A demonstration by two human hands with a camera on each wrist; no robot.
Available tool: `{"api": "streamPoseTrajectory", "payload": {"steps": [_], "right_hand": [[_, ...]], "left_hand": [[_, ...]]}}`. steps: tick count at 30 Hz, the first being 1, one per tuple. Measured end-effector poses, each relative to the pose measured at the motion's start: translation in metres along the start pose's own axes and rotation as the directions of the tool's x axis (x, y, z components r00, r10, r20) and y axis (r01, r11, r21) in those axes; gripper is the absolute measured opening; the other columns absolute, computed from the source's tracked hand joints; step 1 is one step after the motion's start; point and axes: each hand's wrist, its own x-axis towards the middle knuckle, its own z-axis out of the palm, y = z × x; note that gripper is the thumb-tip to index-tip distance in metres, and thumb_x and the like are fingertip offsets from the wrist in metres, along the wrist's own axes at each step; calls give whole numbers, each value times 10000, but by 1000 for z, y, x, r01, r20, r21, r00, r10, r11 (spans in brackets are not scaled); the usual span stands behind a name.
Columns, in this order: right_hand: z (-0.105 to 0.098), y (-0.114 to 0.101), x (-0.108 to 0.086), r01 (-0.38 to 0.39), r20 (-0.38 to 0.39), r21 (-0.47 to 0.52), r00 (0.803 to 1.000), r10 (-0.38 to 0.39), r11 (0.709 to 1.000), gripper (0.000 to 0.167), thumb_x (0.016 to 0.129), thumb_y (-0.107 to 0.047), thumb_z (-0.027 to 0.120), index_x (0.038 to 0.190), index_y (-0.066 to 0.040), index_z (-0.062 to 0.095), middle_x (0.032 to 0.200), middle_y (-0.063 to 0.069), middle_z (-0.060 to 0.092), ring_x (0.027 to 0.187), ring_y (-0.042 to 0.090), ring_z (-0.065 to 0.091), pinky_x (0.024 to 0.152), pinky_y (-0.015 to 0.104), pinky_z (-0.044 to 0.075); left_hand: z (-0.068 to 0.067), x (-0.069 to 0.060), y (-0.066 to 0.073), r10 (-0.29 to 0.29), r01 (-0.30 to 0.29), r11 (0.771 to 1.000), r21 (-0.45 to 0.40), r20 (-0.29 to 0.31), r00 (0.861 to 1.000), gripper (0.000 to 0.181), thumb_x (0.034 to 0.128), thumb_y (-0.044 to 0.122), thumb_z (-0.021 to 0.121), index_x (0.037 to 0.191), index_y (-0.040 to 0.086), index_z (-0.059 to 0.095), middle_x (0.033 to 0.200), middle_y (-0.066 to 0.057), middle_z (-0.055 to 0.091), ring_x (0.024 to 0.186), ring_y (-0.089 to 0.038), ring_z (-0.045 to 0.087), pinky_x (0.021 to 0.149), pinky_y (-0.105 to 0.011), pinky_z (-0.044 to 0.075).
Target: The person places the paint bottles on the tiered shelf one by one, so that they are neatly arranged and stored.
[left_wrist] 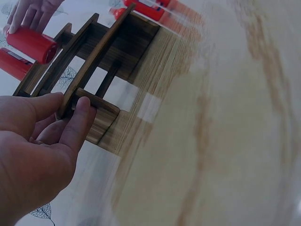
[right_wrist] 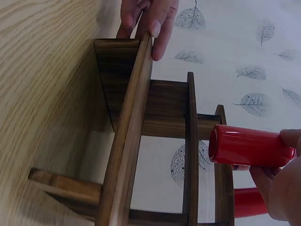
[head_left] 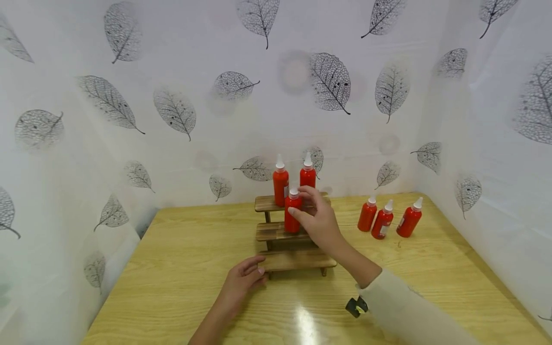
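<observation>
Altogether, six red bottles (head_left: 281, 186): two atop one stepped stand (head_left: 299, 260), three at right, one pinched in the right hand (head_left: 320, 218) by the middle step; the left hand (head_left: 243, 279) grips its near-left end.

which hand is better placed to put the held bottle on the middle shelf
The right hand, most likely: it holds the red bottle close over the middle shelf, while the left hand grips the bottom shelf.
</observation>
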Motion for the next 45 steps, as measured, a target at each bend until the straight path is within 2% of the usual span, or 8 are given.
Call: {"api": "streamPoseTrajectory", "payload": {"steps": [5,13,28,33,39,43,45], "right_hand": [[13,3,2,3,7,-20,1000,-3,1000,530,919,-202,766,1389,-144,527,1286,84,646,1154,259,631,984,445,586],[21,6,0,14,35,-73,999,-12,997,537,931,-214,751,1405,-172,503,1310,67,628,1198,259,615,992,457,583],[19,2,-7,22,85,-44,996,-18,999,614,920,-228,763,1449,-116,472,1376,88,576,1257,284,581,1059,501,533],[4,1,-13,36,62,-78,998,-31,996,598,927,-255,756,1437,-104,483,1374,103,571,1254,270,580,1070,471,529],[-27,5,-24,37,-9,-115,999,-38,993,610,922,-213,762,1439,-56,479,1356,156,572,1252,305,580,1075,465,520],[-52,9,-33,32,-75,-155,996,-44,987,588,916,-191,768,1422,-64,495,1329,150,580,1232,298,591,1072,377,520],[-65,11,-36,31,-105,-180,993,-51,983,572,923,-186,760,1416,-60,500,1326,138,582,1233,301,589,1072,281,511]], "left_hand": [[1,0,1,-1,1,1000,-4,-2,1000,514,996,159,650,1446,-28,486,1420,-230,552,1077,-232,675,972,-321,591],[2,1,1,0,0,1000,1,-1,1000,511,998,165,649,1444,-27,490,1429,-238,545,1076,-231,677,972,-321,590],[0,2,0,5,-5,1000,14,-14,1000,510,991,181,660,1434,-22,508,1411,-238,561,1102,-233,667,977,-354,592],[1,1,0,10,-10,1000,12,-18,1000,503,993,170,657,1429,-31,508,1424,-250,547,1110,-234,663,978,-358,591],[2,1,1,5,-5,1000,0,-19,1000,500,999,163,647,1435,-34,501,1437,-259,533,1118,-229,664,977,-344,591],[1,1,0,5,-5,1000,7,-9,1000,508,999,179,650,1435,-35,500,1463,-261,506,1123,-215,662,979,-337,589],[1,1,-1,5,-5,1000,11,-8,1000,513,999,188,651,1436,-34,499,1464,-261,505,1119,-213,665,978,-331,589]]}}
